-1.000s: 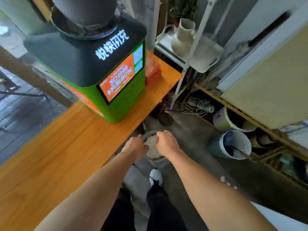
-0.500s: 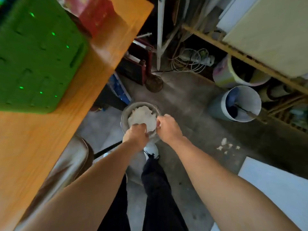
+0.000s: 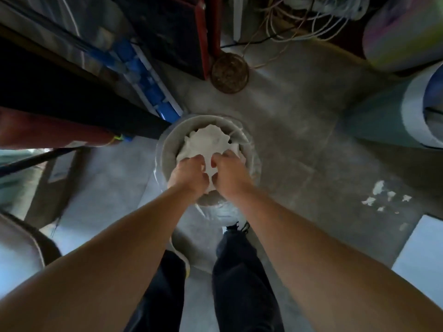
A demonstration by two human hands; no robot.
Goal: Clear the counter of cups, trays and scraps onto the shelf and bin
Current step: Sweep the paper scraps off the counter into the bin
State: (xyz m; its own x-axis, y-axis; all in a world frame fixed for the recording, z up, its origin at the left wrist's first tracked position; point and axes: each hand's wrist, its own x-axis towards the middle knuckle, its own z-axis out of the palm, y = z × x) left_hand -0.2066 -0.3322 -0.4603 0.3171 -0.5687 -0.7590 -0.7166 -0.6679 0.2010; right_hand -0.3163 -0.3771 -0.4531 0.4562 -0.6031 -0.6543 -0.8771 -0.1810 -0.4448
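Over the round bin (image 3: pixel 167 149) on the concrete floor, left hand (image 3: pixel 189 173) and right hand (image 3: pixel 230 174) both close on crumpled white paper (image 3: pixel 208 142) inside it.

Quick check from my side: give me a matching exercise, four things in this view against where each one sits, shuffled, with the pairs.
Things:
1. white paper wad
2. brown round lid
3. white scraps
4. left hand

Places:
A. scattered on the floor, right of the bin
B. pressing down at the bin's near rim
C. inside the bin
D. on the floor beyond the bin

Pairs: 1-C, 2-D, 3-A, 4-B
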